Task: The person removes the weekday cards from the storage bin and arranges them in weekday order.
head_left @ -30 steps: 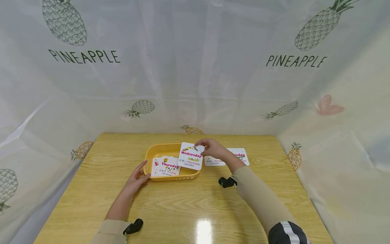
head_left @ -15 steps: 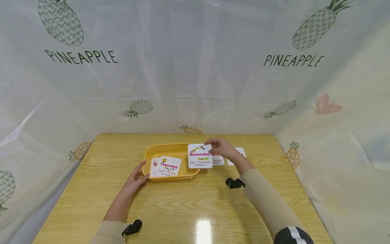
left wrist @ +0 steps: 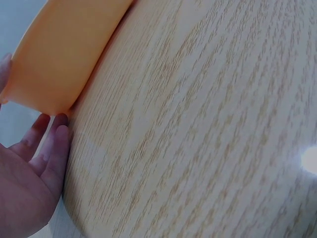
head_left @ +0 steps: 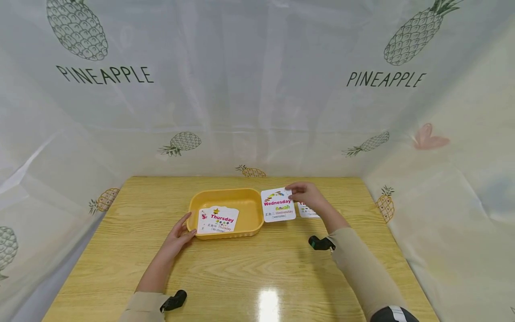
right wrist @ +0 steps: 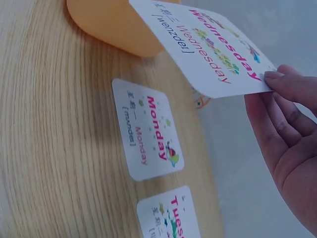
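My right hand [head_left: 310,197] pinches a white Wednesday flashcard [head_left: 277,208] at its upper right corner, thumb on the printed face. The card hangs above the table just right of the yellow tray [head_left: 247,203]. Below it in the right wrist view lie a Monday card [right wrist: 148,131] and a partly cropped Tuesday card [right wrist: 171,215]; the head view has Monday hidden. At the tray's left end, my left hand [head_left: 179,237] holds the rim and side wall between thumb and fingers. A Thursday card [head_left: 219,220] lies in the tray, overlapping another card whose print starts with S.
The wooden table [head_left: 225,277] extends in front of the tray, with a bright reflection near its front edge. A pale curtain [head_left: 257,98] printed with pineapples hangs behind and at both sides. Small black devices [head_left: 321,243] sit at both wrists.
My right hand has carried the Wednesday card rightward, from over the tray's right end to beyond it, above the Monday card. My left hand stays at the tray's left end.
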Action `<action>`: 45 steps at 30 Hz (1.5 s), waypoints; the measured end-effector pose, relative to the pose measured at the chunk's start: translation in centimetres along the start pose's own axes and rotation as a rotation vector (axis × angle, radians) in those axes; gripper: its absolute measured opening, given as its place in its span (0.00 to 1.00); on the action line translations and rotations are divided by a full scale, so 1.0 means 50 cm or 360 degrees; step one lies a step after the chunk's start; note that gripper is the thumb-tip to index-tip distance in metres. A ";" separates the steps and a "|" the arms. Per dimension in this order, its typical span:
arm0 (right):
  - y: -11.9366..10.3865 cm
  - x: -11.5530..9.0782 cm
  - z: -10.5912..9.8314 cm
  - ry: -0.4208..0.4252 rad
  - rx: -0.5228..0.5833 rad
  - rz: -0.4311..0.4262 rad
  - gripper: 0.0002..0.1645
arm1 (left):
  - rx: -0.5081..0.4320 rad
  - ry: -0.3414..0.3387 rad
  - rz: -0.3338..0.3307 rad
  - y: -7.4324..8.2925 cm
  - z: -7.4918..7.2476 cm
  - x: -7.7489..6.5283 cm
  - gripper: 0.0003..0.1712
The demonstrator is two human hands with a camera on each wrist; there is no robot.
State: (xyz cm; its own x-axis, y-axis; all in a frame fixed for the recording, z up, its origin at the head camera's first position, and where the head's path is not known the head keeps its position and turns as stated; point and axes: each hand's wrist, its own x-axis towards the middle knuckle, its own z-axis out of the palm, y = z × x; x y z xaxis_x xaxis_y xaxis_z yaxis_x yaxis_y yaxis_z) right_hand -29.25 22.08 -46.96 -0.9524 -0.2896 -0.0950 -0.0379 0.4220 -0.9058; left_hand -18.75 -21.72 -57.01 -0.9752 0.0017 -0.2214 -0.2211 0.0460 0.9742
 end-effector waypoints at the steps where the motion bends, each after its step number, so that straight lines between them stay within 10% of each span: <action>1: 0.003 -0.002 -0.004 0.0015 0.0008 0.0013 0.19 | 0.0004 0.0001 -0.0002 0.000 0.000 0.000 0.41; 45: 0.160 -0.120 -0.146 0.0269 0.0031 0.0174 0.40 | 0.0044 -0.0032 -0.0039 0.004 -0.003 -0.003 0.42</action>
State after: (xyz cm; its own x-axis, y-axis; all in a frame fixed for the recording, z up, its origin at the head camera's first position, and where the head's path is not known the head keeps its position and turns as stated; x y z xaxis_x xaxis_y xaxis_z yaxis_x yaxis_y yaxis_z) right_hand -26.07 33.46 -50.61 -0.9878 -0.0936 -0.1242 0.0730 0.4259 -0.9018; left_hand -18.65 -21.86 -56.76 -0.9690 0.0204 -0.2463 -0.2442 0.0738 0.9669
